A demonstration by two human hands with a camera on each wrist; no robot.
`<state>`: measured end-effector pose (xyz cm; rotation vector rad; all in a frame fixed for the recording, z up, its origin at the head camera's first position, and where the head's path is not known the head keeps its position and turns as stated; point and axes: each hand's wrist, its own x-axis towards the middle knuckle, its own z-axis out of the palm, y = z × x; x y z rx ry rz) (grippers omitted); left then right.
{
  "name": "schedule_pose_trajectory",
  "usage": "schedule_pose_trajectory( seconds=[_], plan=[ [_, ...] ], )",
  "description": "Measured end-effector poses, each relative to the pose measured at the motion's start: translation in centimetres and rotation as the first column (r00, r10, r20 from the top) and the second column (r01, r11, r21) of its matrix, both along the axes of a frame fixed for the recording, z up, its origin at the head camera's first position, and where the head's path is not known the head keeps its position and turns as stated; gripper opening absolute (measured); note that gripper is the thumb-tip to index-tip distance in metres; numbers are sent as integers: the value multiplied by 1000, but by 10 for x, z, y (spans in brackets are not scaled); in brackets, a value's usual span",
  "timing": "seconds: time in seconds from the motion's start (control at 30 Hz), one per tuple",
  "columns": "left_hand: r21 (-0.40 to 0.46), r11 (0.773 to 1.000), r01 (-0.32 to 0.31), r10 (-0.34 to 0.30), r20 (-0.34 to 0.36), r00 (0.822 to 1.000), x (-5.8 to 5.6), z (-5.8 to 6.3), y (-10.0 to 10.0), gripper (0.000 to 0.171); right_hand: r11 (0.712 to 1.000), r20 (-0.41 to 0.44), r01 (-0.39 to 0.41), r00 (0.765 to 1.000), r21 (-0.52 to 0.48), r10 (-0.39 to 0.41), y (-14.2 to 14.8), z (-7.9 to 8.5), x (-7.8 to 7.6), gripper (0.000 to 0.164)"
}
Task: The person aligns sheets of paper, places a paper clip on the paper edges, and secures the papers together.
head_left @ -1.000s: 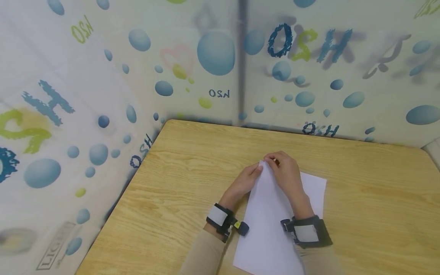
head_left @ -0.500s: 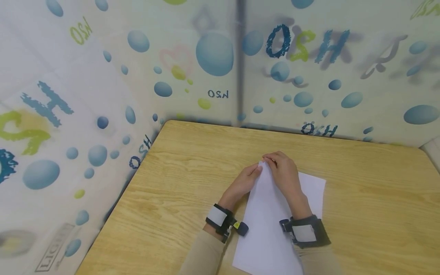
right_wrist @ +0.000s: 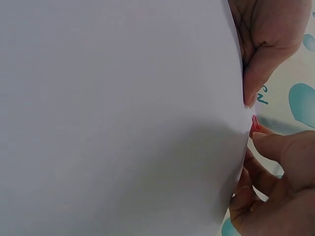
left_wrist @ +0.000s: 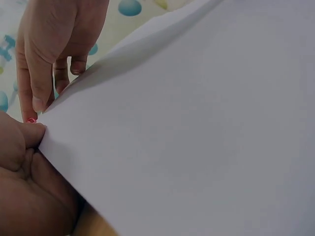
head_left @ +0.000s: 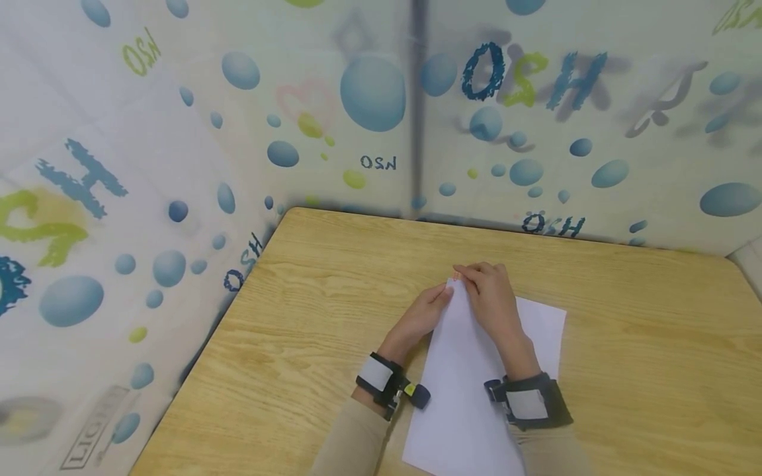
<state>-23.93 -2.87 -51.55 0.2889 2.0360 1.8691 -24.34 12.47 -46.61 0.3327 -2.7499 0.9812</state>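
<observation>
White sheets of paper (head_left: 461,396) lie over the table, with their far corner lifted in both hands. The left hand (head_left: 419,316) pinches that corner, its thumb on top of the paper in the left wrist view. Just beyond the corner, the right hand (head_left: 495,304) holds a small red paper clip (right_wrist: 255,123) between thumb and forefinger. The clip sits at the paper's edge, beside the left thumb; how far it is over the edge I cannot tell. The right hand's other fingers are partly behind the paper in the right wrist view.
The light wooden table (head_left: 297,317) spreads around the paper. Patterned curtain walls (head_left: 369,172) with blue dots and letters border it at the back and left. Black straps with small cameras (head_left: 421,395) circle both wrists.
The right fingers have shifted slightly at the corner, and more of the red paper clip shows between them. The left hand and the paper stay nearly in place.
</observation>
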Motion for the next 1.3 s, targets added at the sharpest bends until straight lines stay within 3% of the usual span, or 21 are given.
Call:
schedule_pose_trajectory(
  seconds=[0.43, 1.0, 1.3],
  plan=[
    [8, 1000, -24, 23, 29, 999, -1, 2, -1, 42, 999, 62, -42, 997, 19, 41, -2, 4, 2, 32],
    [37, 999, -28, 26, 57, 998, -1, 2, -1, 41, 998, 61, -68, 996, 20, 66, -1, 2, 1, 35],
    [37, 999, -39, 37, 75, 996, 1, 3, -2, 38, 998, 96, -40, 994, -55, 46, 1, 4, 3, 30]
  ],
)
